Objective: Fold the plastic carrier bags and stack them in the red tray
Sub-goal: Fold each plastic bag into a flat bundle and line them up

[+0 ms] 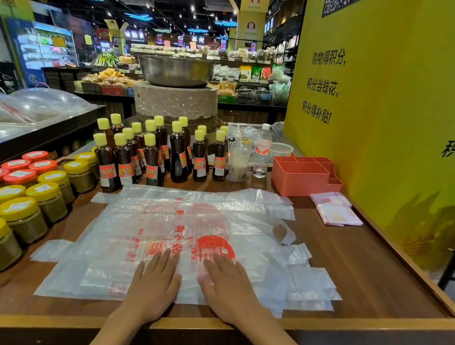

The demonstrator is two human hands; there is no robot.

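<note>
Several clear plastic carrier bags (174,231) with red print lie flat and overlapping across the wooden table. My left hand (155,280) and my right hand (226,284) press flat, fingers straight, on the nearest bag close to the table's front edge. The red tray (302,178), a plastic box with small compartments, stands at the back right of the table. Two folded bags (337,210) lie just in front of it on the right.
Dark sauce bottles with yellow caps (152,152) stand in rows behind the bags. Jars with yellow and red lids (15,205) crowd the left side. A water bottle (262,152) and plastic cups sit beside the tray. A yellow wall (396,120) bounds the right side.
</note>
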